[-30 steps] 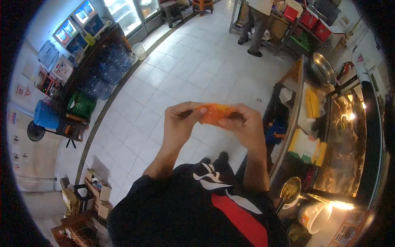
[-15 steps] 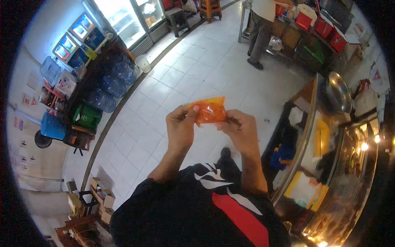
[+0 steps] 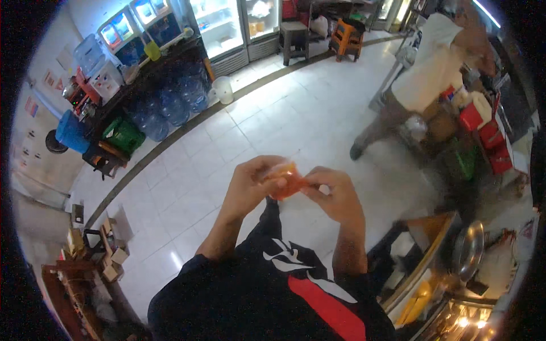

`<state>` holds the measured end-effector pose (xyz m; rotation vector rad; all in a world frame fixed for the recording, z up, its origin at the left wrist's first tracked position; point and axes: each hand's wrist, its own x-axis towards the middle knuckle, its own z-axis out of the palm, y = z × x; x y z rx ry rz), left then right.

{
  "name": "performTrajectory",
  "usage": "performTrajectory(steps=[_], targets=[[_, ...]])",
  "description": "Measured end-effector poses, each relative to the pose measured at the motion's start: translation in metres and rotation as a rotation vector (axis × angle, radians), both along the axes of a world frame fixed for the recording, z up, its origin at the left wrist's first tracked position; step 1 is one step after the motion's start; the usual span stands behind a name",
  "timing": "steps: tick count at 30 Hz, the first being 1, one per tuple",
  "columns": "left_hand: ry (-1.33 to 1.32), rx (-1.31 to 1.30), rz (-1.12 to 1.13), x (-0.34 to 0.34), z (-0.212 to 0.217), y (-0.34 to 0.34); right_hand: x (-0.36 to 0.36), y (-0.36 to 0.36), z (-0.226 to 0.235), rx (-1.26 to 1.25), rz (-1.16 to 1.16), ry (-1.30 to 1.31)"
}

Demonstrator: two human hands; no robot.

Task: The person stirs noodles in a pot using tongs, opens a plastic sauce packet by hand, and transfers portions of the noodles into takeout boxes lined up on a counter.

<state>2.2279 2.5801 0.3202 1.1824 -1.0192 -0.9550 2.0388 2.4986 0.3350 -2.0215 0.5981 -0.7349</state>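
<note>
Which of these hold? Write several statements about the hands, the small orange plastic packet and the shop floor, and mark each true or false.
1. Both hands, left hand and right hand, pinch the small orange plastic packet. True.
2. The packet lies on the white tiled floor. False: it is held up in front of the chest.
3. Another person in a white top stands at upper right. True.
4. The big blue water bottles stand at lower right. False: they stand at upper left.

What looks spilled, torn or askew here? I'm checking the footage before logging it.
Nothing stands out. Both hands, left and right, pinch a small orange bag at chest height; whether it is torn is too blurred to tell. The tiled floor shows no spill.
</note>
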Motion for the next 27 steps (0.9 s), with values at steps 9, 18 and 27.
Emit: performTrajectory(steps=[9, 18, 27], targets=[[-0.095, -0.074, -0.1, 0.101, -0.001, -0.235, 0.118, -0.216, 0.015, -0.051, -0.146, -0.018], [0.363, 0.131, 0.028, 0.169, 0.0, -0.428, 0.183, -0.429, -0.016, 0.213, -0.135, -0.084], [0.186, 0.056, -0.138, 0.19, -0.015, -0.694, 0.209, -0.706, -0.031, 0.428, -0.169, -0.176]])
